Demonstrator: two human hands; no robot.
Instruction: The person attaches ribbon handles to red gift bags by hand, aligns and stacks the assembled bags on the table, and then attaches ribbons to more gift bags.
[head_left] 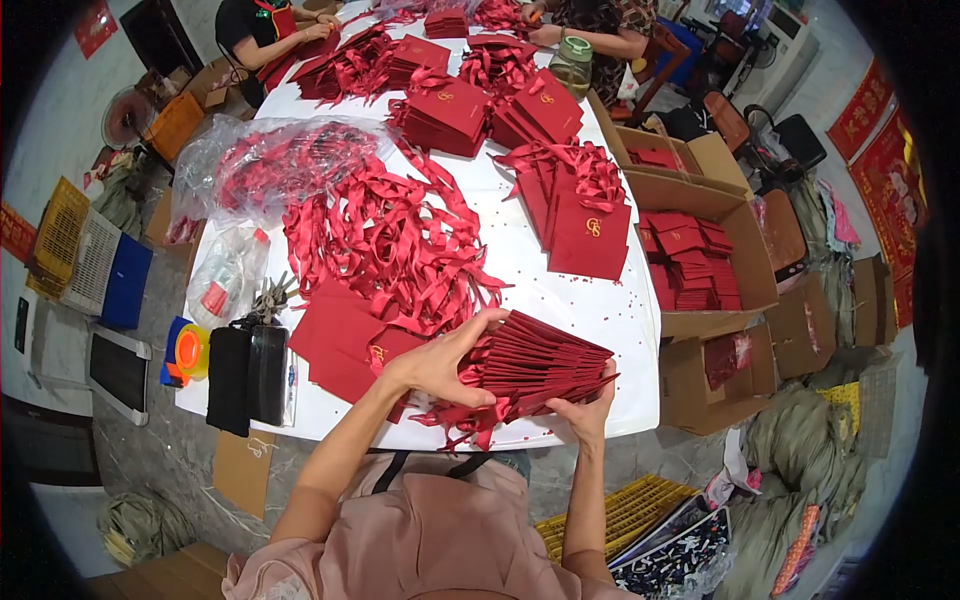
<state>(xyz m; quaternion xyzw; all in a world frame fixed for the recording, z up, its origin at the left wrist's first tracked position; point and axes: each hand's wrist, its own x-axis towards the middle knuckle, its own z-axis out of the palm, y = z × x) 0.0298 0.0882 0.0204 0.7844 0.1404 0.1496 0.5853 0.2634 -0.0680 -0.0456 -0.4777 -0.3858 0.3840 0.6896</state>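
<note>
White tabletop (638,345) | red bag stack (540,355) | edges fanned, glossy ribbons (480,422)

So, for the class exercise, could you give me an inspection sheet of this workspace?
Surface: white table, scattered with small red specks.
Job's things: fanned stack of red bags between the hands; ribbon pile beyond; gold-printed bags farther right.
Clutter: plastic bottle, keys and black case at the left edge.
Hands: left hand curves around the stack's ribbon end; right hand holds its near right corner.
Cables: nothing seen on the tabletop.
Surroundings: open carton of red bags at right; fan at left; two other people at the far end.
</note>
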